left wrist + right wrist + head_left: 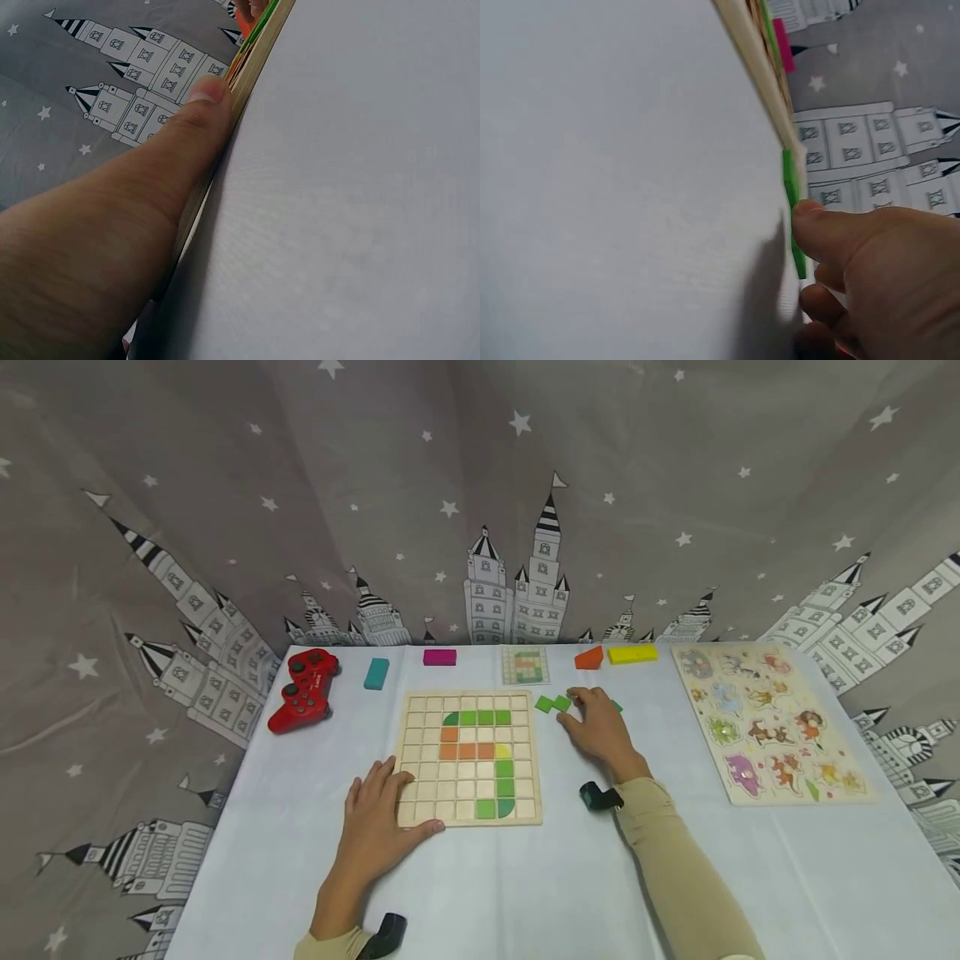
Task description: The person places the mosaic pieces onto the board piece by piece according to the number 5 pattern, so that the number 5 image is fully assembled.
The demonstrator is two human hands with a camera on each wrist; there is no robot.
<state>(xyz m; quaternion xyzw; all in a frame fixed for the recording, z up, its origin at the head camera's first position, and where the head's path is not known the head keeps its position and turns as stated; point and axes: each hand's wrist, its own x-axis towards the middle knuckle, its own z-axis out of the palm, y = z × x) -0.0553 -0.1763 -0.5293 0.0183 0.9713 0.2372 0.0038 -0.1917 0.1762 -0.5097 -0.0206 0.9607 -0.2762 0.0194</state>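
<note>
A wooden grid board (468, 818) lies flat, with green, orange and yellow tiles set in a shape like a 5. My left hand (378, 822) rests around its near left corner, fingers spread along the left side. In the left wrist view the thumb (206, 94) lies against the board's edge. To the right of the board, my right hand (603, 731) reaches to loose green square tiles (543, 703), thumb and index finger apart. The right wrist view has the thumb (817, 221) right at a green tile (789, 176), other fingers bent below. Another green piece (617, 706) is partly hidden behind this hand.
Behind the board stands a small pattern card (525, 665). Along the back lie a teal block (377, 673), magenta block (439, 657), orange block (588, 658) and yellow block (632, 654). A red game controller (306, 690) sits left; an animal puzzle board (768, 727) lies right.
</note>
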